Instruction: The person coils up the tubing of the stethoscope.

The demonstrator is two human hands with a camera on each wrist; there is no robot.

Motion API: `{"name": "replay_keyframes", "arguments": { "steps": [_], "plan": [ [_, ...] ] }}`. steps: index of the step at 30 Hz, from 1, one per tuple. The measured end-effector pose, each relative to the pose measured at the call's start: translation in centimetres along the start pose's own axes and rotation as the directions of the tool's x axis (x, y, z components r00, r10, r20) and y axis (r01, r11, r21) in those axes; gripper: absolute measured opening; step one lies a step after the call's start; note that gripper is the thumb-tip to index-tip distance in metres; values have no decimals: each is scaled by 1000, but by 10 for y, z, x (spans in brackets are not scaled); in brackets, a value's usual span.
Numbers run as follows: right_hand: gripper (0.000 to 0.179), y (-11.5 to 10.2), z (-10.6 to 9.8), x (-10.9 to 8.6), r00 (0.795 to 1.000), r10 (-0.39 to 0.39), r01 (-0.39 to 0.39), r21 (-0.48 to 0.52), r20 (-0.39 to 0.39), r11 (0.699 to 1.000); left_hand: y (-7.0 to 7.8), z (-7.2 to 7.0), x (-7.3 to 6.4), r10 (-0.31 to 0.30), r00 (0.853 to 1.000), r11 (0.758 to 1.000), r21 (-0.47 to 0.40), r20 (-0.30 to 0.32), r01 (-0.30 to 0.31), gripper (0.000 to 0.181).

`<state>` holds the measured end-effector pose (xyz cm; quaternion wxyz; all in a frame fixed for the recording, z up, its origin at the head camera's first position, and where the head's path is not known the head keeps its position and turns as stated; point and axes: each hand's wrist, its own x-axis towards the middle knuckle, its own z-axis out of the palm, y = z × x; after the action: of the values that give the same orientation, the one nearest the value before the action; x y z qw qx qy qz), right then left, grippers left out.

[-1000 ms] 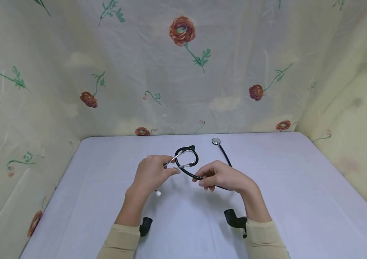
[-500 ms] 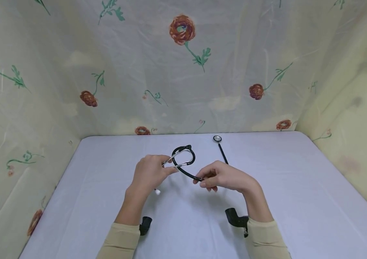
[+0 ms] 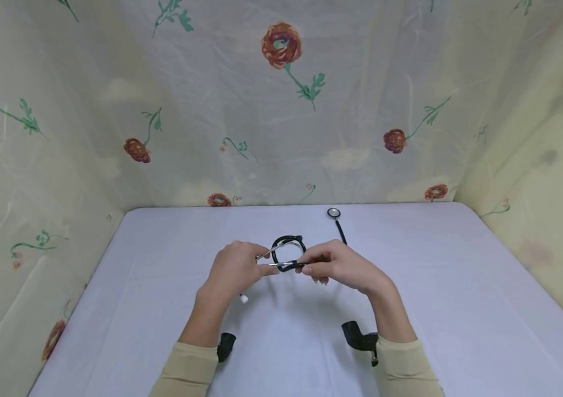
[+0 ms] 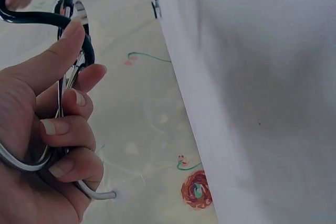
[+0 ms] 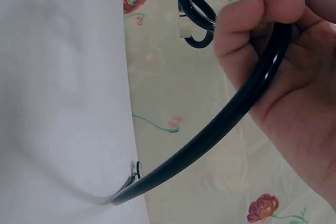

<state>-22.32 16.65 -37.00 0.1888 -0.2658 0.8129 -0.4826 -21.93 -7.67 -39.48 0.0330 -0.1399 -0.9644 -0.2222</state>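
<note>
Nearing the left hand (image 3: 234, 268) since the earlier frame, the right hand (image 3: 344, 267) is clamped on the black-and-silver, long-tubed stethoscope (image 5: 205, 141), whose metal ear tubes (image 4: 100, 195) are gripped by the left. It is held over the white-clothed table (image 3: 460, 309), well inside the side edges, its round chestpiece (image 3: 333, 213) near the far edge. Floral cream sheeting (image 3: 202, 99) is hung behind.

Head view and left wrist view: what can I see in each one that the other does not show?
Only the head view shows the beige sleeves and the black devices at both wrists.

Only the left wrist view shows the left hand from its palm side, with fingers curled round the metal tubes.

Both show the right hand, the black tube, the white table and the flowered cloth.
</note>
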Motion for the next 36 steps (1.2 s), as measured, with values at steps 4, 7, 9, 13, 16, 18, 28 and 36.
{"name": "replay_keyframes", "arguments": {
  "steps": [4, 7, 9, 13, 16, 18, 28, 36],
  "plan": [
    [13, -3, -3, -2, 992, -1, -7, -62, -128, 998, 7, 3, 0, 43, 997, 999, -19, 66, -42, 34],
    [10, -5, -3, -2, 977, -18, -5, -108, -213, 994, 13, 5, 0, 87, 990, 996, -27, 108, -84, 35],
    [7, -6, -3, -2, 965, -36, 2, -129, -259, 992, 17, 6, 0, 116, 985, 993, -32, 131, -113, 36],
    [3, -6, -2, 0, 951, -67, 26, -138, -301, 990, 21, 7, -1, 155, 975, 988, -44, 161, -150, 39],
    [4, -4, -3, 0, 944, -64, 22, -133, -323, 991, 23, 6, -2, 194, 967, 981, -56, 167, -187, 39],
    [6, -3, -4, -1, 940, -52, 10, -126, -336, 992, 24, 5, -2, 228, 959, 973, -66, 168, -219, 38],
    [17, 10, -17, -7, 960, -32, 18, -53, -279, 998, 30, 0, -7, 315, 927, 943, -177, 202, -282, 32],
    [15, 15, -20, -7, 970, -27, 16, -44, -241, 999, 34, 1, -9, 388, 902, 906, -258, 190, -335, 25]
  ]
}}
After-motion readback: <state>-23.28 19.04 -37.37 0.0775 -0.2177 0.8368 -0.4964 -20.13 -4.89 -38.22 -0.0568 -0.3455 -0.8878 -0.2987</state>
